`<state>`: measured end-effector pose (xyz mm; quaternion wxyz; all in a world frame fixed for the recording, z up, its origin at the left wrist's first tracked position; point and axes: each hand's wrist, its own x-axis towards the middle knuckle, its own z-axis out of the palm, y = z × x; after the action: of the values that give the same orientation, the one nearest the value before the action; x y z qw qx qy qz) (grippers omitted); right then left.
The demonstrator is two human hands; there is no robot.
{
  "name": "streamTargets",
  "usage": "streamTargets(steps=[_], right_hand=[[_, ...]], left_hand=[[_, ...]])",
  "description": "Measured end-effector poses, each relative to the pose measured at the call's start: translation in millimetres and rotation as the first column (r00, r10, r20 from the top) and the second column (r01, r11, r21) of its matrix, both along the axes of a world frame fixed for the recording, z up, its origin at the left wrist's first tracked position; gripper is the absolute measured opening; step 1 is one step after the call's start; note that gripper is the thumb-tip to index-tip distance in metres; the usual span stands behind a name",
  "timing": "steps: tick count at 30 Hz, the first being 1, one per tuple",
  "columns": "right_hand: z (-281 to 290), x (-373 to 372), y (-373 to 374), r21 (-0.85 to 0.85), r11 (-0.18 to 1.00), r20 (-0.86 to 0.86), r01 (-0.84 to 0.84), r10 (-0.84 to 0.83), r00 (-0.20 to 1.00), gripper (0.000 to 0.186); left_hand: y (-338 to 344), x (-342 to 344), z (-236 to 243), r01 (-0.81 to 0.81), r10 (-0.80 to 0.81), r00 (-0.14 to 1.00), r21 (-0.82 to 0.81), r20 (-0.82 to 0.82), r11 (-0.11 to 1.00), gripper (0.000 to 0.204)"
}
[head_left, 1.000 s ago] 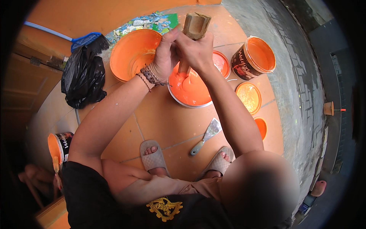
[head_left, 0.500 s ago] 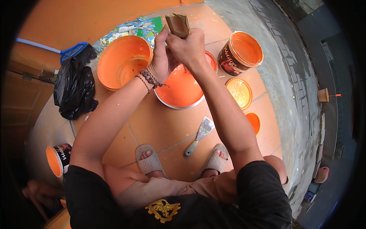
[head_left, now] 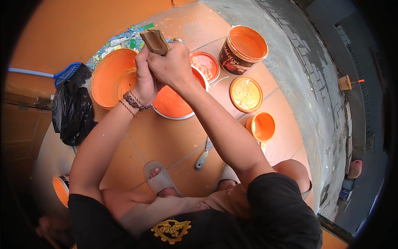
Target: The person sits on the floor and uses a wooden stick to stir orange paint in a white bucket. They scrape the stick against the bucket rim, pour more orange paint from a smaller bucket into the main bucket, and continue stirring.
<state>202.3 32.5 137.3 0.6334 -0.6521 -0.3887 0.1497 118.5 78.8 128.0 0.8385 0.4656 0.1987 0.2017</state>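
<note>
Both my hands are wrapped around a flat wooden stick (head_left: 155, 40), its rough top end rising above my fists. My right hand (head_left: 172, 64) is closed high on it. My left hand (head_left: 144, 79), with braided bracelets at the wrist, is closed just below and to the left. Beneath the hands stands a white-rimmed bucket of bright orange paint (head_left: 174, 103); my hands and forearm cover part of it. The stick's lower end is hidden. Close on the left is a large orange-coated bucket (head_left: 101, 85), tilted toward me. A putty knife (head_left: 202, 159) lies on the tiles between my feet.
Right of the paint stand a dark pail (head_left: 233, 62), a paint-smeared lid (head_left: 210, 68), a yellowish-orange lid (head_left: 246, 94) and an orange mug (head_left: 263, 125). At left are a black plastic bag (head_left: 74, 110) and a blue dustpan-like tool (head_left: 67, 74). Paint chips (head_left: 118, 41) litter the wall's foot.
The view has shifted. My hands and the top of the stick have moved left and slightly nearer relative to the paint bucket. Both hands keep their hold.
</note>
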Motion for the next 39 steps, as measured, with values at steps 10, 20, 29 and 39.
streamTargets(steps=[10,20,29,39], right_hand=[[-3.4,-15.2,8.1,0.197,0.98,-0.139,0.007,0.021,0.99,0.022],[-11.0,-4.7,23.0,0.321,0.945,-0.113,0.066,-0.031,0.993,0.021],[-13.0,22.5,19.0,0.233,0.97,-0.146,0.073,-0.039,0.988,0.022],[-3.6,38.5,13.1,0.098,0.994,0.04,0.048,-0.053,0.998,0.021]], left_hand=[[12.5,-14.1,5.0,-0.058,0.066,0.996,0.124,-0.061,0.991,0.062],[23.9,-3.0,9.3,-0.01,0.024,0.998,0.267,-0.05,0.964,0.057],[26.7,23.1,10.3,0.139,-0.113,0.988,0.288,-0.106,0.948,0.072],[17.9,38.9,-1.7,0.101,-0.101,0.995,0.199,-0.011,0.975,0.08]])
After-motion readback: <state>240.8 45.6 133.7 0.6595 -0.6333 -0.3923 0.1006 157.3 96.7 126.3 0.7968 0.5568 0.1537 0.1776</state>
